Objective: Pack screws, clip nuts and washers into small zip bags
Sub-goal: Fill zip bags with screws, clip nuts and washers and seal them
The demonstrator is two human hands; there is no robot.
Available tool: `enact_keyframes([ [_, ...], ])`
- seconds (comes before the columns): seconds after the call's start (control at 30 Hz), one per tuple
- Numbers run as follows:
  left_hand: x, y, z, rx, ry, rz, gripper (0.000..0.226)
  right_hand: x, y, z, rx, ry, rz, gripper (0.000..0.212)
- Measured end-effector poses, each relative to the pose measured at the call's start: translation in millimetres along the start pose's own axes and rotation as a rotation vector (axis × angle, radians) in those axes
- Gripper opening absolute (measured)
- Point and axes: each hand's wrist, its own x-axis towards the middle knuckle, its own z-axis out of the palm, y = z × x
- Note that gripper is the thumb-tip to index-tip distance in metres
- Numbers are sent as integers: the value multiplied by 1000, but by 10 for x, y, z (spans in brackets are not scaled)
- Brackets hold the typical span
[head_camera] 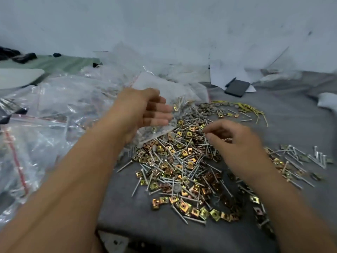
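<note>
A big heap of silver screws and gold clip nuts (182,161) covers the grey cloth (127,207) at the centre. Grey washers (206,108) lie at its far edge. My left hand (147,110) hovers over the heap's left end, fingers straight and spread, palm turned right. Just below it lies a small clear zip bag (158,133) with washers and screws inside, partly hidden by the hand. My right hand (235,141) is over the heap's right side with its fingers curled. Thumb and forefinger pinch something thin, seemingly a screw (205,132), though motion blur hides the detail.
Several clear zip bags with red seals (54,110) pile up on the left. A second scatter of screws and clip nuts (300,159) lies at the right. A black phone (237,87), white paper (228,73) and yellow ties (253,109) sit at the back.
</note>
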Motion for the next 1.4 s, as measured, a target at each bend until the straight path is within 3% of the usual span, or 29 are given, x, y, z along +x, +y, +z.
enact_keyframes([
  [0.1,-102,-131,31,479,-3,117,23,-30,9,32,-71,-51,-28,16],
  [0.27,-174,-129,-21,921,39,259,14,-31,-9,73,-161,-77,-71,16],
  [0.47,-243,-155,-85,910,52,251,10,-31,-9,102,-165,-86,-56,14],
  [0.83,-187,-227,6,1170,-66,181,13,-36,-7,103,-118,-83,-25,15],
  [1.13,-73,-274,-37,1513,62,185,26,-33,2,89,-212,-117,-27,18],
  [1.27,-4,-264,-31,1489,165,239,12,-54,-51,112,-299,-114,-153,26],
  [1.4,66,-218,-78,1389,346,329,8,-68,-151,217,-419,-314,-328,40],
])
